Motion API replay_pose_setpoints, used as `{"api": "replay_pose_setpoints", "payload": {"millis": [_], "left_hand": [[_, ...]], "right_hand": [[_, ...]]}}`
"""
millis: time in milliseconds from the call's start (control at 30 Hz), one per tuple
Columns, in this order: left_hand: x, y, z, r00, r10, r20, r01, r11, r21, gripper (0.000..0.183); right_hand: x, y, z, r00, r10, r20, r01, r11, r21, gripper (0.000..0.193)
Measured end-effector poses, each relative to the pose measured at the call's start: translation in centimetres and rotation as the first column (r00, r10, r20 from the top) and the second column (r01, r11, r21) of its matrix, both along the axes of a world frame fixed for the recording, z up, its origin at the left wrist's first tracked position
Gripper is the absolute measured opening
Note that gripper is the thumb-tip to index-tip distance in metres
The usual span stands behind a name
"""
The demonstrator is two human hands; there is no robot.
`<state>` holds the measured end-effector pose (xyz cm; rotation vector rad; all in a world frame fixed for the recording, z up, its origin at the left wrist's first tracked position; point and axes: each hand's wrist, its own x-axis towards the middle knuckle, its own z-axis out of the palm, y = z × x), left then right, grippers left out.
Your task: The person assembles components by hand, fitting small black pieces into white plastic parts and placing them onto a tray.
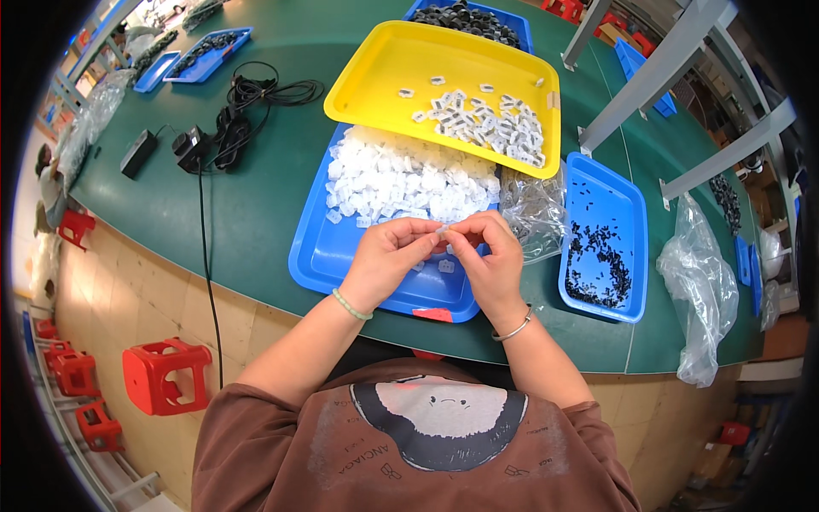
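My left hand (392, 254) and my right hand (488, 254) meet fingertip to fingertip above a blue tray (328, 256). Pinched between them is a small whitish plastic piece (441, 230), mostly covered by the fingers. Behind my hands, the blue tray holds a heap of small translucent white plastic pieces (401, 179), with a few loose ones near its front. A yellow tray (367, 72) rests over the far part of that tray, carrying white pieces with dark middles (495, 128). To the right, another blue tray (636, 247) contains scattered tiny black parts (597, 269).
Clear plastic bags (533, 209) lie between the trays and at the table's right edge (695, 286). Black cables (247, 107) and a power adapter (188, 149) sit on the green table (264, 213) at left. Grey metal posts (636, 85) rise at right. Red stools (166, 375) stand on the floor.
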<state>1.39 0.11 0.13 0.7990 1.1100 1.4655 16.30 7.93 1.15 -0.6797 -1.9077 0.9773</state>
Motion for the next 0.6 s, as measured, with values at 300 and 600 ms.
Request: {"api": "replay_pose_setpoints", "payload": {"millis": [300,600], "left_hand": [[-0.16,0.12,0.27,0.999,0.020,-0.033,-0.022,0.997,-0.078,0.022],[0.13,-0.08,-0.13,0.999,0.039,-0.006,-0.039,0.999,0.003,0.020]], "right_hand": [[0.03,0.33,-0.34,0.998,-0.012,0.058,0.005,0.993,0.119,0.010],[0.17,0.42,-0.29,0.994,-0.034,0.103,0.011,0.977,0.215,0.010]]}}
